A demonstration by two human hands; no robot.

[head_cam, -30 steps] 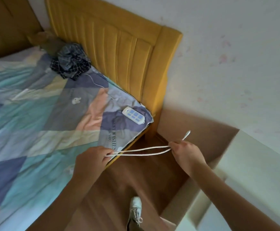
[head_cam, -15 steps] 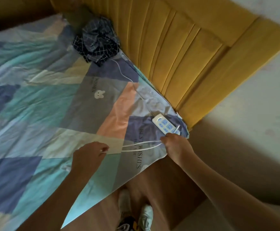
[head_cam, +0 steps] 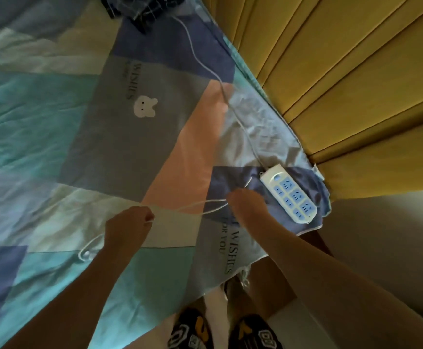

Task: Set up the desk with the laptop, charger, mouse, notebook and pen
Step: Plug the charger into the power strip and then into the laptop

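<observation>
A thin white charger cable (head_cam: 200, 206) stretches in a double strand between my two hands above the bed. My left hand (head_cam: 127, 229) is closed on one end of it, and a loop of the cable (head_cam: 89, 249) hangs out below that hand onto the sheet. My right hand (head_cam: 247, 205) pinches the other end, whose tip (head_cam: 247, 183) sticks up just left of a white power strip (head_cam: 289, 193) with blue sockets. The strip lies on the bed's corner, a short gap from my right hand.
The patchwork bed sheet (head_cam: 79, 137) fills the left and middle. A padded yellow headboard (head_cam: 344, 79) runs along the right. The strip's own white cord (head_cam: 205, 69) leads up to a dark checked cloth (head_cam: 140, 8) at the top. My shoes (head_cam: 225, 333) stand on the floor below.
The view has dropped and closed in on the bed corner. Both hands carried the cable from beside the bed to over the sheet, and my right hand came close to the power strip.
</observation>
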